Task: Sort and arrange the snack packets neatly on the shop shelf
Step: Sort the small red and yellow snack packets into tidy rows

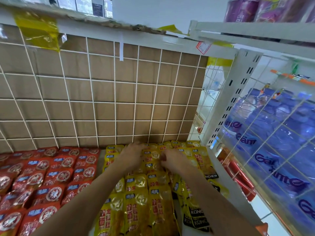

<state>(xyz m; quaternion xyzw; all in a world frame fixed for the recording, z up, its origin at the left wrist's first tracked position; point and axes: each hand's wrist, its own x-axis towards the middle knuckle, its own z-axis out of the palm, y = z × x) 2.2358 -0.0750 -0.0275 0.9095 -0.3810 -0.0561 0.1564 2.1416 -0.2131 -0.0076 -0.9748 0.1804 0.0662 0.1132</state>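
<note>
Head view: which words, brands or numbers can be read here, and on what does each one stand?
"ONCHEW": black end of a yellow packet, first letter hidden.
"辣": in a circle on the red packets.
Blue packs: a brand beginning "Ga", rest blurred.
Red price tag: too small to read.

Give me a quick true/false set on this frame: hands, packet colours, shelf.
1. The left hand and the right hand are both on the yellow packets. True.
2. The red packets lie to the right of the yellow ones. False: they lie to the left.
3. A wire grid with brown cardboard behind it backs the shelf. True.
4. The wrapped packs behind the side mesh are green. False: they are blue.
</note>
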